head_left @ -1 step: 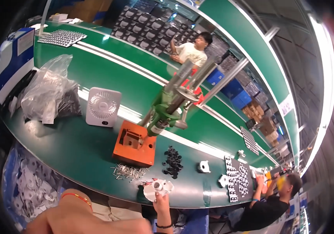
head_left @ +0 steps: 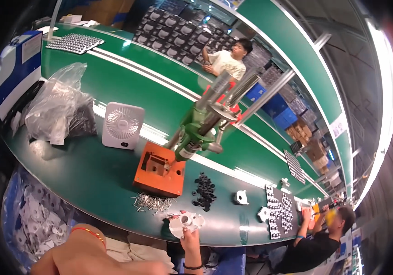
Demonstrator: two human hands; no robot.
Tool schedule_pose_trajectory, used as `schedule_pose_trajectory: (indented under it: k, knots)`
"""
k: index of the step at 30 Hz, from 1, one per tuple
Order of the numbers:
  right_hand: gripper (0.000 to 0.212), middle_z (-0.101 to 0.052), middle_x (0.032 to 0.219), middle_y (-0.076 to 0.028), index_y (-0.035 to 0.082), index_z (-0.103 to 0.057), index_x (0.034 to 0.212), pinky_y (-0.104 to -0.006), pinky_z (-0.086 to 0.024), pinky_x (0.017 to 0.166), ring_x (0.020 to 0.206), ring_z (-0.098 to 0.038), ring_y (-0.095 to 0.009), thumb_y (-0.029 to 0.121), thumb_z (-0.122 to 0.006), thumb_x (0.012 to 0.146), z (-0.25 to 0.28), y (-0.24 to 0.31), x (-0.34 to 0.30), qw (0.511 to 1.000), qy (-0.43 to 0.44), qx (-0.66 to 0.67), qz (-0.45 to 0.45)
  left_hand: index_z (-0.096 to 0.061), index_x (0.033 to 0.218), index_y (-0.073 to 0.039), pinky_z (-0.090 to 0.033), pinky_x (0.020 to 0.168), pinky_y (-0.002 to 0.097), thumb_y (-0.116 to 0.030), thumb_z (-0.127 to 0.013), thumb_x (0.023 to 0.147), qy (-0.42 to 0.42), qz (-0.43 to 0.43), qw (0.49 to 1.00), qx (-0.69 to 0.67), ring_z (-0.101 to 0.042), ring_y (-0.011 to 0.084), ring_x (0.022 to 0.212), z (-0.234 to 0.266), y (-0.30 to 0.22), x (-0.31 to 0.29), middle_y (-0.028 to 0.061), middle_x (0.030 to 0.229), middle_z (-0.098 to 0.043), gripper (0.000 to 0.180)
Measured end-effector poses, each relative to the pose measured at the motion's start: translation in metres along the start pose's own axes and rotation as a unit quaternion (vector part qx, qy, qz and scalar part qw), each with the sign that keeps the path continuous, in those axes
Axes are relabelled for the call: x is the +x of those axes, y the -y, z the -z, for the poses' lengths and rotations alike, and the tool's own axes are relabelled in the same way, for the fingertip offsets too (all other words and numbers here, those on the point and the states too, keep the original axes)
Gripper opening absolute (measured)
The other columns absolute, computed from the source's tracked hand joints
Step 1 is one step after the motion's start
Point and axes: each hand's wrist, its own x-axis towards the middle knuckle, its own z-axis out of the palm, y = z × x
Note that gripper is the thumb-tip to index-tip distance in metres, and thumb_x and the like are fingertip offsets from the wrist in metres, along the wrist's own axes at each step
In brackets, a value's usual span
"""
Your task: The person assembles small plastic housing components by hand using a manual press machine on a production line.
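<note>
My right hand (head_left: 190, 240), with a dark band at its wrist, is closed on a white plastic housing (head_left: 188, 222). The housing has a short round tube facing up and is held just over the bench's front edge. Small red pieces show behind it. At the lower left, my left hand (head_left: 85, 228) is bent downward beyond a red string bracelet, and its fingers are hidden. Past the housing lie a pile of metal pins (head_left: 153, 202) and a heap of small black parts (head_left: 204, 191). The orange base (head_left: 160, 176) of a green hand press (head_left: 194, 137) stands behind the pins.
A white fan (head_left: 123, 126) and a clear plastic bag (head_left: 56, 112) stand left of the press. White parts fill a blue-lined bin (head_left: 40, 220) below the bench. Rightward are a white part (head_left: 241, 197) and a tray of parts (head_left: 279, 213). Two people (head_left: 318, 243) work nearby.
</note>
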Motion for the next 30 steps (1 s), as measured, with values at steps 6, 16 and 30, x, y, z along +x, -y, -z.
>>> schedule_pose_trajectory:
  k: [6,16,30]
  knots:
    - [0.055,-0.058,0.116,-0.013,-0.002,-0.037,0.131,-0.0336,-0.042,0.095,0.108,-0.056,-0.023,0.002,-0.057,0.081,-0.006,0.002,-0.004,0.997,0.065,-0.030,0.013,-0.066,0.105,-0.005,-0.042,0.076,0.0465,-0.066,-0.040,0.088,0.207,0.095,0.970,0.086,-0.053,0.0222,0.093,0.019,0.000,-0.062,0.0184,0.109,-0.054,0.069]
    - [0.074,-0.041,0.134,-0.012,0.000,-0.033,0.135,-0.0352,-0.036,0.102,0.125,-0.042,-0.022,0.015,-0.071,0.072,-0.066,0.047,0.020,0.981,0.123,-0.122,0.092,-0.032,0.138,0.001,-0.033,0.105,0.0401,-0.032,-0.077,0.074,-0.232,0.339,0.732,0.544,-0.040,0.0325,0.125,0.061,0.111,-0.129,0.0175,0.131,-0.041,0.086]
    - [0.026,-0.060,0.080,-0.012,0.007,-0.057,0.111,-0.0390,-0.048,0.067,0.074,-0.059,-0.029,0.011,-0.060,0.086,0.023,0.093,0.160,0.633,-0.033,-0.720,0.281,-0.035,0.135,0.000,-0.039,0.097,0.0387,-0.019,-0.071,0.068,-0.194,0.365,0.641,0.647,-0.047,0.0354,0.111,0.152,0.085,-0.106,0.0198,0.117,-0.048,0.079]
